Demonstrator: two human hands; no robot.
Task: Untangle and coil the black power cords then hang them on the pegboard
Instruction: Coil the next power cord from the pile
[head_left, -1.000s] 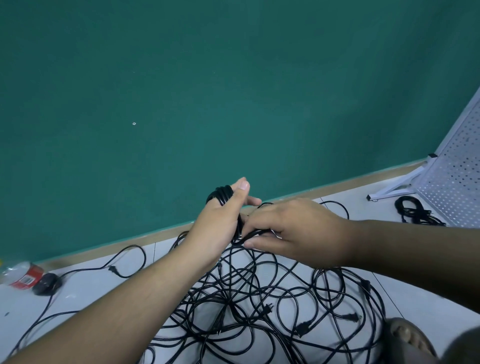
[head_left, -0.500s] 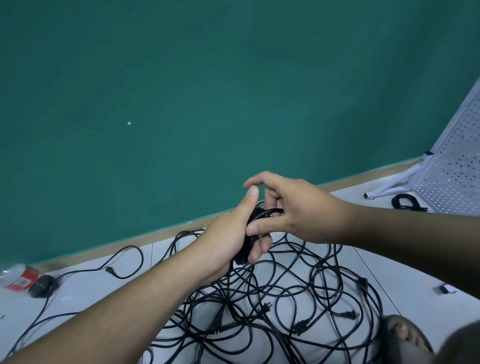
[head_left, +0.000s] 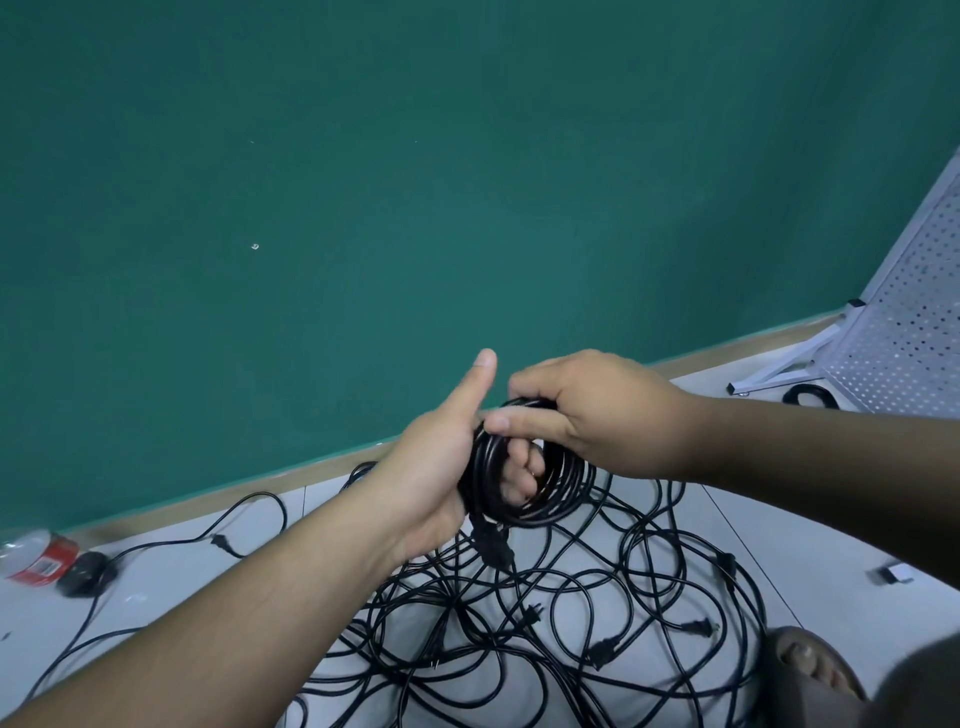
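A black power cord wound into a round coil (head_left: 563, 491) hangs between my hands above the floor. My left hand (head_left: 436, 467) has its fingers through the coil's left side, thumb pointing up. My right hand (head_left: 587, 415) grips the top of the coil with curled fingers. A plug end (head_left: 493, 545) dangles below the coil. Under my hands a large tangle of black cords (head_left: 545, 623) with several plugs lies on the white floor. The white pegboard (head_left: 914, 322) leans at the far right, and a coiled cord (head_left: 808, 397) lies at its foot.
A green wall rises behind the floor. At the far left lie a red-labelled bottle (head_left: 39, 558) and a black adapter (head_left: 83, 571) with a cord trailing off. A small white-and-black block (head_left: 893, 574) sits at right. A bare foot (head_left: 810, 670) shows at the lower right.
The coil has come off my left hand's wrapped fingers and opened into a round loop. My right hand shifted from pinching the cord's side to gripping the coil's top.
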